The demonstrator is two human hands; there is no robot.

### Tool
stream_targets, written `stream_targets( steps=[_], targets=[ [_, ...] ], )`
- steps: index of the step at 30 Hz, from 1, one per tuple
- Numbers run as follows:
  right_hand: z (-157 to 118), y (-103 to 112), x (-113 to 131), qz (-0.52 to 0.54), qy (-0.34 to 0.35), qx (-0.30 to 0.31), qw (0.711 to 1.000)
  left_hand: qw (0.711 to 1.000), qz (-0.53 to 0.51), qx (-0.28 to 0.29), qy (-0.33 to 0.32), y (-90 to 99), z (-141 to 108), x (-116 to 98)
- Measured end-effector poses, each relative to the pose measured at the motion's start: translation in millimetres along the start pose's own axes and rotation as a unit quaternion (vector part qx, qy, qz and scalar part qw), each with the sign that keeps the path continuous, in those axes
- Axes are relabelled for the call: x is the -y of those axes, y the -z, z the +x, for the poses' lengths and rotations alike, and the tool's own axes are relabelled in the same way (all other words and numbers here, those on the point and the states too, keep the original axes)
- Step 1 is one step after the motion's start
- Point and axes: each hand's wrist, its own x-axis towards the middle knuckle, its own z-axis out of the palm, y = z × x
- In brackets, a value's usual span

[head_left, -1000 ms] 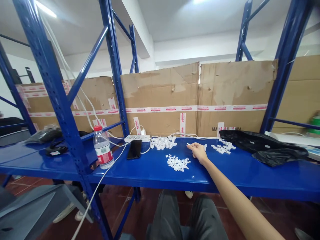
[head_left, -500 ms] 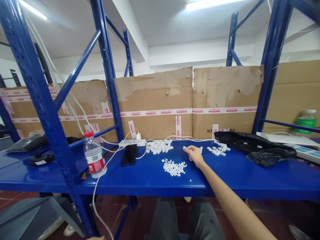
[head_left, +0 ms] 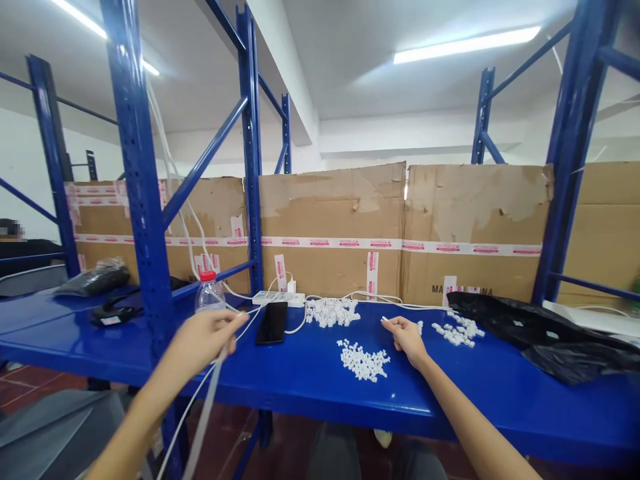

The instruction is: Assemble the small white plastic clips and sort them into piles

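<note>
My right hand (head_left: 407, 339) hovers over the blue table, thumb and finger pinching a small white plastic piece (head_left: 384, 319). Close to it on the left lies a heap of small white pieces (head_left: 364, 362), with a bigger heap of white pieces (head_left: 331, 312) behind. A third group of white pieces (head_left: 459, 331) is spread out to its right. My left hand (head_left: 210, 337) is raised in front of the bottle, fingers closed around a white cable (head_left: 204, 417) that hangs below it, blurred. The exact grip is partly hidden.
A red-capped bottle (head_left: 210, 293) stands partly behind my left hand. Beside it are a black phone (head_left: 273, 323) and a white power strip (head_left: 295, 300). A black plastic bag (head_left: 505, 323) lies at right. Blue rack posts (head_left: 145, 200) and cardboard panels (head_left: 330, 207) border the table (head_left: 310, 380).
My left hand has come up from the bottom edge to in front of the bottle, with the cable. My right hand keeps its pinch. The camera view has tilted up and turned left.
</note>
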Motion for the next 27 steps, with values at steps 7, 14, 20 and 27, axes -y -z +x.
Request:
stream_targets(
  steps=[7, 14, 20, 27],
  targets=[
    [2, -2, 2, 0.020, -0.013, -0.004, 1.000, 0.994, 0.079, -0.049, 0.056, -44.4, 176, -30],
    [8, -2, 1, 0.014, -0.015, -0.006, 1.000, 0.963, -0.052, -0.255, -0.064, -22.4, 224, -41],
    [7, -1, 0, 0.014, -0.013, -0.008, 1.000, 0.972, 0.018, -0.234, -0.030, -38.2, 216, -26],
    [8, -1, -1, 0.016, -0.012, -0.004, 1.000, 0.969, -0.224, -0.095, 0.037, -68.1, 151, -32]
  ],
)
